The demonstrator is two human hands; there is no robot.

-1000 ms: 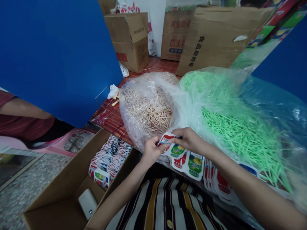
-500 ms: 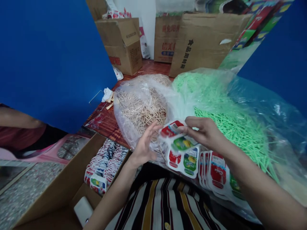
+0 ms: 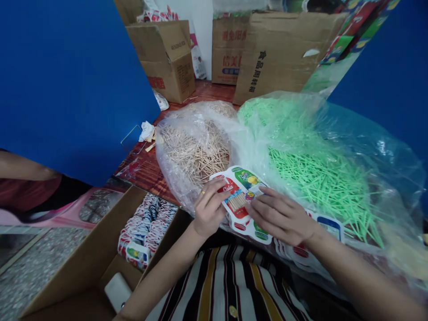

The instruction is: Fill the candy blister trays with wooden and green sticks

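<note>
A printed card (image 3: pixel 236 183) with red Cola and green Sprite bottle shapes lies tilted between my hands, close to my lap. A row of pale brown sticks (image 3: pixel 236 202) shows in its red half. My left hand (image 3: pixel 210 209) pinches the card's left edge, thumb on top. From the other side my right hand (image 3: pixel 279 216) grips the card, its curled fingers covering much of the green half; whether anything small is under them is hidden. Beneath my right forearm is a stack of similar cards (image 3: pixel 301 252), partly covered, with a blue-edged card (image 3: pixel 330 226) at its right.
Behind my hands, a clear bag holds brown sticks (image 3: pixel 214 158); right of it, another holds green sticks (image 3: pixel 317 178). At lower left, an open carton (image 3: pixel 76 263) contains packed cards (image 3: pixel 147 229) and a white object (image 3: pixel 117 292). Cardboard boxes (image 3: pixel 284 53) stand behind. A person's arm (image 3: pixel 26 167) shows at left.
My left hand, open beside the cards before, has closed on a card's left edge. My right hand has put down a raised card and now grips the same card as my left.
</note>
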